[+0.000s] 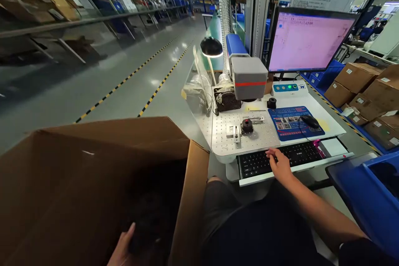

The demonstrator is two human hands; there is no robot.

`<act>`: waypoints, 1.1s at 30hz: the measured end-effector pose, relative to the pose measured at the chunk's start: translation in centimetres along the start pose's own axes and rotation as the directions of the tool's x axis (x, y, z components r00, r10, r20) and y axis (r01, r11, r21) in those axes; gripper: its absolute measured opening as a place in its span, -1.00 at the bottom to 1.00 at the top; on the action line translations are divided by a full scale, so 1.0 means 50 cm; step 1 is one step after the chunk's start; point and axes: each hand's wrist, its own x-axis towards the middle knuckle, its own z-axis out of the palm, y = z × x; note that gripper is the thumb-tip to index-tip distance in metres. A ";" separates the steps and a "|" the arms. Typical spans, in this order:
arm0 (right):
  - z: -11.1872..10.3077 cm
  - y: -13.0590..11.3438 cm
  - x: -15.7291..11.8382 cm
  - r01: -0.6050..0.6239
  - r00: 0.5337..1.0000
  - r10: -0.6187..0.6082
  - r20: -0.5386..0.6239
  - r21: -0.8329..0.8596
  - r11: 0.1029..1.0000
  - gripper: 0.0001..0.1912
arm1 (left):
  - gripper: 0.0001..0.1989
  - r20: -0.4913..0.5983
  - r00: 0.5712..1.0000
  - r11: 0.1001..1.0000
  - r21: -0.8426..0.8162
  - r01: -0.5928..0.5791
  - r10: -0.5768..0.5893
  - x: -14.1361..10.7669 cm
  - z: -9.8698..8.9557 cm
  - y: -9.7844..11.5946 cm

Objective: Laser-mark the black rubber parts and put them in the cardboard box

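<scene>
One dip of our loosely open right hand (280,167) over the keyboard (299,154) risks mistyping; our left hand's (121,247) grip we can't tell.

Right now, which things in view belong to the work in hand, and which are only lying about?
Seemingly in use:
open cardboard box, with the left hand inside
keyboard, under the right hand
black part on the perforated plate

Seemingly just lying about:
stacked cartons at right
brown cartons on the left rack
</scene>
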 end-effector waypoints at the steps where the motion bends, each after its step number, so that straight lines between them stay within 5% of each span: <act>1: -0.008 0.003 -0.026 -0.007 0.999 0.008 0.037 -0.023 1.000 -0.64 | -0.39 0.047 0.998 0.996 -0.083 0.045 -0.041 -0.012 0.022 0.012; 6: -0.011 0.017 -0.106 0.028 0.993 -0.016 0.118 -0.102 0.994 -0.60 | -0.46 0.262 0.963 0.895 -0.412 0.169 -0.061 -0.052 0.091 0.077; 10: 0.001 0.032 -0.115 0.066 0.991 -0.049 0.127 -0.131 0.989 -0.53 | -0.63 0.416 0.907 0.670 -0.655 0.349 -0.065 -0.070 0.103 0.118; 18: 0.006 0.041 -0.105 0.121 0.983 -0.095 0.160 -0.156 0.980 -0.54 | -0.69 0.517 0.852 0.590 -0.663 0.461 -0.084 -0.095 0.100 0.131; 21: 0.002 0.031 -0.079 0.145 0.986 -0.129 0.110 -0.152 0.978 -0.60 | -0.79 0.494 0.849 0.511 -0.689 0.514 -0.188 -0.084 0.097 0.114; 26: 0.010 0.004 0.009 0.135 0.991 -0.129 0.046 -0.144 0.980 -0.65 | -0.77 0.613 0.758 0.387 -0.658 0.646 -0.222 -0.062 0.098 0.098; 33: 0.064 -0.022 0.150 0.095 0.995 -0.096 -0.008 -0.128 0.987 -0.69 | -0.87 0.605 0.773 0.475 -0.633 0.611 -0.189 -0.064 0.100 0.085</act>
